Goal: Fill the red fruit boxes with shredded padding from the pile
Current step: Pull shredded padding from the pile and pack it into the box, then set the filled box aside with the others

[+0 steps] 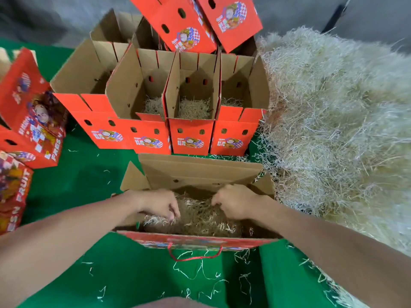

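An open red fruit box (195, 240) with a red cord handle lies in front of me on the green cloth. Both hands are inside it. My left hand (159, 203) pinches shredded padding (200, 215) at the box's left side. My right hand (233, 202) grips padding at its right side. The padding covers the box floor. A large pale pile of shredded padding (338, 121) rises to the right, touching the box. Behind stands a row of open red boxes (191, 134), with some padding in the bottoms of three.
More red boxes (29, 121) lie stacked and tipped at the left edge. Two closed red boxes (195, 23) sit on top of the back row. Loose strands lie scattered on the green cloth (133, 270) near me.
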A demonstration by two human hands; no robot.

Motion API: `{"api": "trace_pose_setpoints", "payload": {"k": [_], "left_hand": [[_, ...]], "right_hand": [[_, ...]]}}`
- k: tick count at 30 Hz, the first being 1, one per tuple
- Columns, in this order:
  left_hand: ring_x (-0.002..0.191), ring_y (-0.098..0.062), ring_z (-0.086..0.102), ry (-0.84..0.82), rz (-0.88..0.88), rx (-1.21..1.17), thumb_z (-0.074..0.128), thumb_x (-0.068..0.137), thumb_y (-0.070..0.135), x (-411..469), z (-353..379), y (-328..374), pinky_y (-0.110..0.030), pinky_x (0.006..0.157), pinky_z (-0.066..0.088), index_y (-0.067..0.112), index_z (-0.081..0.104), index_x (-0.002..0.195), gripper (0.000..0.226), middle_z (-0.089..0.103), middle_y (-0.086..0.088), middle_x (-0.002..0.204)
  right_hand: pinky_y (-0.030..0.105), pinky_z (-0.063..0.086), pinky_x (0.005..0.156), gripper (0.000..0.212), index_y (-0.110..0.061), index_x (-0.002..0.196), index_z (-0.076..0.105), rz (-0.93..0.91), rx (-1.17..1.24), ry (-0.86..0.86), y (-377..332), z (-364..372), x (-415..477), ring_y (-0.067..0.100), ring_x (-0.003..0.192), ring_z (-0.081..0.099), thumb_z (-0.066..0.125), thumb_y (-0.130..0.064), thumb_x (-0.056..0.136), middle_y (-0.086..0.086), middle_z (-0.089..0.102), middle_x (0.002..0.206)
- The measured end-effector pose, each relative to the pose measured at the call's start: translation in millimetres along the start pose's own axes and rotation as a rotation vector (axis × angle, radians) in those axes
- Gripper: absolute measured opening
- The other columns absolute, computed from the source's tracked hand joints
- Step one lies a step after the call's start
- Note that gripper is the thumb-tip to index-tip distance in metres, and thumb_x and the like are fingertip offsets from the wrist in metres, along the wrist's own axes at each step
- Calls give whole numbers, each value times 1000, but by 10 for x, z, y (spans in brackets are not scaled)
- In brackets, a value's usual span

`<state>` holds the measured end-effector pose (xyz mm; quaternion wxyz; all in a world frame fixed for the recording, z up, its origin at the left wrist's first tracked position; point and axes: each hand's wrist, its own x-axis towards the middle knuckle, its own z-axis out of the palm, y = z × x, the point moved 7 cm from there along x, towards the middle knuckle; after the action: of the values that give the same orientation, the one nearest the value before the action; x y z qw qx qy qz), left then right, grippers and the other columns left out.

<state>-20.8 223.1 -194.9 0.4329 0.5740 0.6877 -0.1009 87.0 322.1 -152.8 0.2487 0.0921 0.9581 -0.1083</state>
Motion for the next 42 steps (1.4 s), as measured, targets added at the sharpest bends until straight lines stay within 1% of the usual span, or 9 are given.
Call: {"api": "trace_pose_setpoints", "payload": {"k": [7, 12, 18, 21, 24, 29, 35, 38, 42], "left_hand": [[53, -17, 43, 398, -84, -74, 56, 90, 32, -443, -519, -6, -27, 55, 39, 21, 59, 56, 36, 57, -10, 63], [49, 1, 58, 460, -120, -240, 58, 89, 29, -759, -508, 50, -10, 50, 44, 21, 63, 56, 35, 66, 8, 60], [54, -18, 48, 642, -329, -97, 55, 88, 28, -1233, -556, -198, -28, 56, 37, 11, 53, 52, 40, 59, -13, 64], [93, -20, 61, 981, -589, -107, 55, 89, 34, -1598, -597, -403, -30, 86, 44, 20, 70, 94, 22, 69, -2, 97], [137, -28, 23, 1218, -672, -481, 65, 84, 30, -1720, -460, -498, -42, 109, 27, 15, 36, 140, 65, 28, -9, 148], [142, -26, -15, 1486, -653, -740, 76, 76, 21, -1621, -361, -310, -43, 115, 8, 10, -3, 148, 108, -20, -8, 154], [118, -35, 39, 1144, -536, -1829, 65, 81, 1, -1140, -77, -228, -56, 92, 46, 9, 1, 144, 91, 35, -11, 134], [113, -41, 46, 1088, -601, -1784, 48, 86, -7, -1166, -109, -241, -55, 74, 52, 4, 11, 142, 68, 37, -17, 135], [107, -31, 50, 1184, -653, -1653, 38, 92, -2, -1425, -250, -311, -48, 97, 45, -4, 33, 136, 44, 51, -16, 114]], "right_hand": [[41, 50, 66, 24, -2, 85, 59, 68, -95, 1038, 73, -832, -581, 32, 78, 56, 69, 6, 65, 14, 57, 86], [40, 52, 80, 22, -12, 111, 52, 291, -36, 551, 402, -724, -313, 28, 93, 62, 51, -25, 93, 8, 64, 99], [34, 44, 71, 14, -13, 99, 58, 278, 49, 582, 124, -1025, 40, 32, 97, 61, 50, -23, 93, 12, 65, 100], [34, 43, 87, 24, -13, 110, 63, 177, 243, 580, -107, -1196, 295, 31, 106, 56, 49, -16, 91, 12, 64, 112], [29, 37, 92, 30, -16, 115, 62, 46, 370, 498, -243, -1276, 468, 27, 111, 53, 51, -13, 88, 5, 62, 119], [28, 45, 91, 41, -16, 130, 48, 228, 474, 411, 114, -1059, 480, 23, 110, 56, 52, -19, 89, 4, 58, 123], [33, 55, 73, 25, -6, 93, 50, 289, 590, 190, 223, -753, 459, 28, 79, 68, 41, -28, 96, 9, 61, 80], [27, 53, 60, 24, -8, 79, 49, 222, 587, 230, 75, -836, 485, 26, 77, 67, 43, -22, 97, 9, 59, 77], [27, 51, 60, 19, -12, 80, 52, 104, 565, 296, -174, -1108, 427, 18, 68, 60, 49, -25, 93, 4, 59, 79]]}}
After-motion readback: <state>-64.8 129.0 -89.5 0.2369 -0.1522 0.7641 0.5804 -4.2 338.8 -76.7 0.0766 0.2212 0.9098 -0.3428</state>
